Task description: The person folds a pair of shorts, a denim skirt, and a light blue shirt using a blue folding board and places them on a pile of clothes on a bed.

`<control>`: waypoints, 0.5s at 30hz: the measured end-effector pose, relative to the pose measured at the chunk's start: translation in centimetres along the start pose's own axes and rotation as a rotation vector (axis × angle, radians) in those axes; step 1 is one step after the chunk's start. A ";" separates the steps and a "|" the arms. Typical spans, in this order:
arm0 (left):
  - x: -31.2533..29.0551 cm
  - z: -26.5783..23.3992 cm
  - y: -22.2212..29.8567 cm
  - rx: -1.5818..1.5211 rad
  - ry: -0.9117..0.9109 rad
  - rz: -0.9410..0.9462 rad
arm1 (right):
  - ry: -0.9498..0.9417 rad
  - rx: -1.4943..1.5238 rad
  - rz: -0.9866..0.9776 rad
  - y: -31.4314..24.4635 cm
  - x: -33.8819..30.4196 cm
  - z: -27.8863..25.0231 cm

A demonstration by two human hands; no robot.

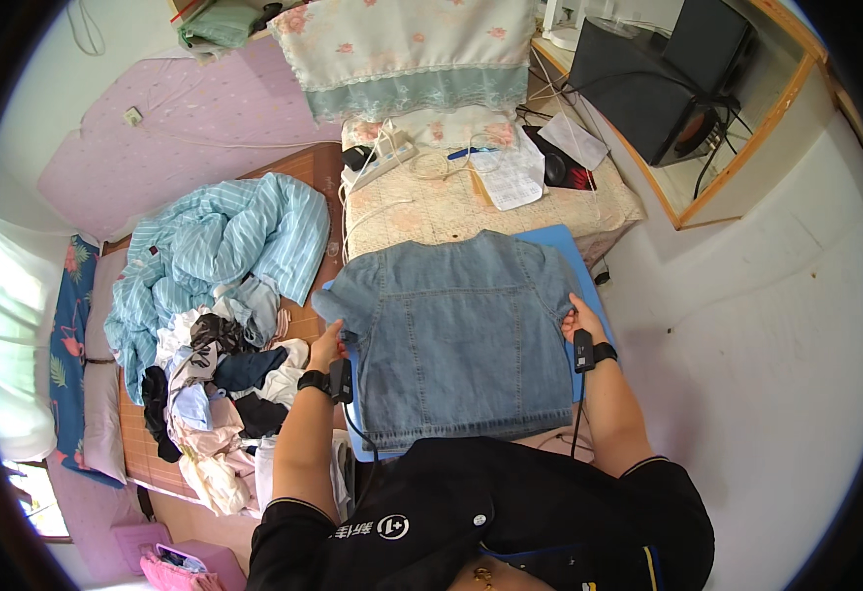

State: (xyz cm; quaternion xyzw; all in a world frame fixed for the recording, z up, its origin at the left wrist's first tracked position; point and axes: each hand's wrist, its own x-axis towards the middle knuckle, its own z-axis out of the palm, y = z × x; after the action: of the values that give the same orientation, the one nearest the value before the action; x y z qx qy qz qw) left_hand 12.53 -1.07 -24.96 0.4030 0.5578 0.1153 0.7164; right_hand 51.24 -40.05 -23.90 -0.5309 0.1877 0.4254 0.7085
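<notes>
A short-sleeved blue denim jacket [461, 340] lies spread with its back panel up on a blue board [589, 286] in front of me. Its collar points away from me and its hem toward my body. My left hand [329, 345] is closed at the jacket's left sleeve, fingers curled at the cuff. At the right sleeve's edge, my right hand [579, 317] pinches the cuff between thumb and fingers. A wrist strap with a small black box and cable sits on each forearm.
On the bed at left lie a heap of mixed clothes [224, 384] and a striped blue quilt [224, 236]. Beyond the jacket, a cloth-covered table [382, 217] bears papers [513, 172], a power strip [384, 163] and cables. A black computer case [638, 89] stands at far right.
</notes>
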 end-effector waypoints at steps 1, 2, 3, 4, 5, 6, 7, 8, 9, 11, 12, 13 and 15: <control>0.0 0.6 0.1 0.045 -0.007 0.013 | -0.070 0.049 0.023 -0.1 0.3 -0.5; 0.0 1.2 0.4 0.072 0.071 0.004 | -0.140 0.097 0.046 -0.1 0.7 -0.9; -0.3 1.7 0.9 0.073 0.074 0.001 | -0.139 0.097 0.050 0.0 0.8 -0.7; -0.8 2.0 1.4 0.209 0.101 0.084 | -0.081 0.073 -0.150 0.0 0.3 -0.4; -1.3 2.4 1.8 0.346 0.124 0.166 | -0.019 0.049 -0.351 -0.3 -0.3 -0.5; -1.4 0.9 0.9 0.338 0.145 0.162 | -0.090 0.102 -0.371 -0.9 -1.8 0.6; -0.5 -0.5 -0.2 0.330 0.117 0.338 | -0.100 0.098 -0.369 -1.1 -2.2 0.9; 0.3 -1.8 -1.1 0.321 0.092 0.511 | -0.004 0.197 -0.353 -1.1 -2.4 1.2; 0.9 -2.5 -1.7 0.320 0.096 0.507 | 0.103 0.296 -0.337 -0.9 -2.7 0.7; 2.0 -3.0 -2.3 0.044 0.115 0.332 | 0.066 0.309 -0.326 0.3 -2.2 -0.9; 2.4 -3.1 -2.3 -0.095 0.127 0.246 | 0.083 0.396 -0.284 0.9 -2.0 -1.1; 2.7 -3.4 -2.3 -0.235 0.139 0.160 | 0.097 0.483 -0.241 1.3 -1.8 -1.2; 3.1 -4.0 -2.6 -0.515 0.163 -0.018 | 0.029 0.457 -0.171 1.4 -0.9 -2.1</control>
State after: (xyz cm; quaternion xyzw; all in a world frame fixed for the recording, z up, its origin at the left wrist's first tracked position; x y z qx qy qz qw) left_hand 9.35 0.92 -29.13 0.1917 0.5695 0.2793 0.7489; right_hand 50.02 -42.23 -24.88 -0.3768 0.2435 0.3029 0.8408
